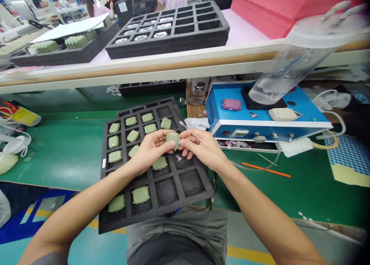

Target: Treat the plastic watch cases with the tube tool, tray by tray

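The case (172, 140) is small, pale green and squarish with rounded corners. I pinch it between my left hand (150, 149) and right hand (202, 149), above the tray (162, 215). The thin clear tube (190, 131) slants through my right hand, tip up-left.

blue machine (268, 120) at right | clear jar (291, 68) tilted on it | orange stick (266, 169) on green mat (58, 149)

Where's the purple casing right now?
Head view, right of centre: the purple casing lies atop the blue machine, near its left edge, just left of the clear jar.
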